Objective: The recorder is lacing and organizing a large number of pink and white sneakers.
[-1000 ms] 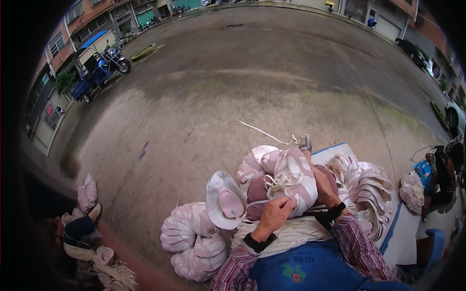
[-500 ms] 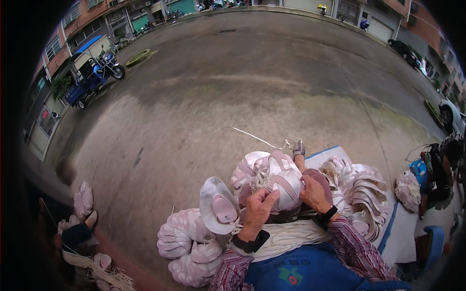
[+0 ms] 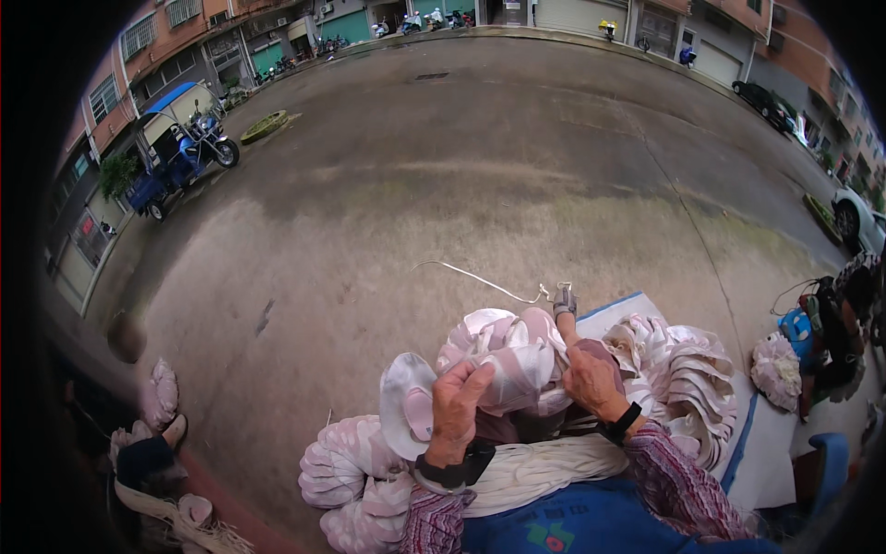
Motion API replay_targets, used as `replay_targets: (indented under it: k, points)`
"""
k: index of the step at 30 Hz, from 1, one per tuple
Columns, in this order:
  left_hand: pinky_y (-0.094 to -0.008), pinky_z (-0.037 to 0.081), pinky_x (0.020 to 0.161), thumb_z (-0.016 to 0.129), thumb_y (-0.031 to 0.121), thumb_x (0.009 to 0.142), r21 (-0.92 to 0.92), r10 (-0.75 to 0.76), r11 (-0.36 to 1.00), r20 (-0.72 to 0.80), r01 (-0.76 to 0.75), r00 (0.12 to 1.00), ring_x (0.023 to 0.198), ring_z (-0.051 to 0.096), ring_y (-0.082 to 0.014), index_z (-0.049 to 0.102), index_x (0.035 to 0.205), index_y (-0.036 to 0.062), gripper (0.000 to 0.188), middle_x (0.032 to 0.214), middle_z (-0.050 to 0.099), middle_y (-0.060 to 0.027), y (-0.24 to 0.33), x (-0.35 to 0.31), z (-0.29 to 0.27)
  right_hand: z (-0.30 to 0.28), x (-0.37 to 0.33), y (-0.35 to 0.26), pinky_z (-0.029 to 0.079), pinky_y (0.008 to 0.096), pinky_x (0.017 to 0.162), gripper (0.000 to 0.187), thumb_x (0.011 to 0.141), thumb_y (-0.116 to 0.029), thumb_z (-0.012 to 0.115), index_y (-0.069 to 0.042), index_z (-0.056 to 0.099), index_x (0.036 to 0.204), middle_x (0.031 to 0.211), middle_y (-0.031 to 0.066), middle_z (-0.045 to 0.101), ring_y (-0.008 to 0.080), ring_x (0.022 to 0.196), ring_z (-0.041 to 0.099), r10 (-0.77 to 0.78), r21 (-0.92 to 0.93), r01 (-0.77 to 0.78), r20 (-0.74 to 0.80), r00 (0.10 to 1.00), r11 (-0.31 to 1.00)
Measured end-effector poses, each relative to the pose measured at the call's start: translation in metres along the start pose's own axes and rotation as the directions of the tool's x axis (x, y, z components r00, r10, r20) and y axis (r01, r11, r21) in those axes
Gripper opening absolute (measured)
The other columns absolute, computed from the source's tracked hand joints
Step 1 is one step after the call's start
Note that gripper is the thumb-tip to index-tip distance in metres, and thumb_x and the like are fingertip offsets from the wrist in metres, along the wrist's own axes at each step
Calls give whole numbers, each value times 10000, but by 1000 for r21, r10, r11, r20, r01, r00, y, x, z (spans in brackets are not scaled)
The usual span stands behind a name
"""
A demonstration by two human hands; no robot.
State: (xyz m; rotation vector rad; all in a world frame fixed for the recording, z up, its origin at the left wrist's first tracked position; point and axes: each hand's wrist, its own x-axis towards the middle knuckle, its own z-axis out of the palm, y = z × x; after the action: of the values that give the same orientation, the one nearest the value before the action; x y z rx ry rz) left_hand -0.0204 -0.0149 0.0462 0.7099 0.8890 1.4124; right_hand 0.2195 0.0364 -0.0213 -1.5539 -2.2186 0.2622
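Observation:
A pink-and-white shoe upper (image 3: 524, 377) rests over my lap, between my two hands. My right hand (image 3: 595, 383) is closed on its right edge, fingers curled round the fabric. My left hand (image 3: 452, 411) pinches thumb and fingers together at the upper's left side; what lies between the fingertips is too small to make out. More pink-and-white uppers (image 3: 480, 332) are heaped just beyond. A white upper with a pink insole-like patch (image 3: 404, 402) stands beside my left hand. Across my lap, below the hands, lies a bundle of cream shoelaces (image 3: 549, 469).
Nested stacks of uppers lie at left (image 3: 346, 457) and at right (image 3: 697, 379), the latter on a white sheet with blue edging (image 3: 738, 443). A loose cord (image 3: 484, 277) trails on the concrete. Another person's leg (image 3: 148, 452) shows at lower left. A blue three-wheeler (image 3: 180, 152) stands farther off.
My left hand has moved left and away from the upper's middle, still pinched. The upper has turned a little in my right hand. The view has tilted slightly upward.

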Motion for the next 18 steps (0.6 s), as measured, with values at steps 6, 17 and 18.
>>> replay_targets:
  k: [6, 17, 18]
  points:
    - [-469, 445, 990, 485, 347, 906, -313, -62, 950, -265, -24, 962, 1132, 563, -344, 512, 1240, -33, 506, 1205, 587, -200, 9, -16, -101, -2, -13, -8, 500, 476, 635, 234, 765, -128, 582, -66, 518, 982, 830, 168, 625, 380, 725, 630, 16, -30, -14, 77, 997, 999]
    - [-345, 509, 771, 487, 366, 953, 290, -72, 945, -260, 149, 963, 890, 631, -179, 615, 1101, -36, 448, 975, 670, -84, -7, -4, -134, -10, 16, 7, 461, 458, 857, 592, 776, -418, 636, 28, 575, 1161, 1080, 320, 553, 417, 1042, 552, 133, 425, -222, 229, 964, 877]
    - [-343, 481, 803, 492, 355, 949, 567, -12, 808, -256, 160, 967, 878, 625, -245, 606, 1102, -34, 434, 970, 665, -130, -3, 0, -136, -4, 22, 11, 472, 463, 841, 640, 802, -485, 607, 59, 580, 1135, 1118, 328, 555, 430, 1053, 556, 182, 408, -294, 291, 939, 865]
